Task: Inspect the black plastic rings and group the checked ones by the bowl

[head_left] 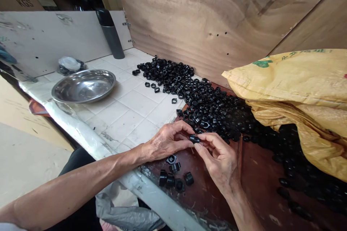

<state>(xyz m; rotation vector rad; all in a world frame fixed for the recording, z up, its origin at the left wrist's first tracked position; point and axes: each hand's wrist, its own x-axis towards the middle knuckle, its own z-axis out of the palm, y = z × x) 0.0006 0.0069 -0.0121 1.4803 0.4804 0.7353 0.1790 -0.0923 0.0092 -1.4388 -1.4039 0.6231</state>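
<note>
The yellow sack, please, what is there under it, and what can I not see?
Small black parts show along the lower edge of the yellow sack. Whatever lies farther under it is covered by the cloth and cannot be seen.

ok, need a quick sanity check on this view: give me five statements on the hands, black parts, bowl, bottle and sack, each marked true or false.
1. The left hand and right hand meet at one small black part. True.
2. The metal bowl is heaped with black parts. False: its visible inside is bare metal.
3. The long pile lies only on the white tiles. False: it also spreads over the brown surface.
4. A small separate group of black parts lies nearer the person than the long pile. True.
5. The dark bottle leans on the yellow sack. False: they are far apart, with the pile between.
</note>
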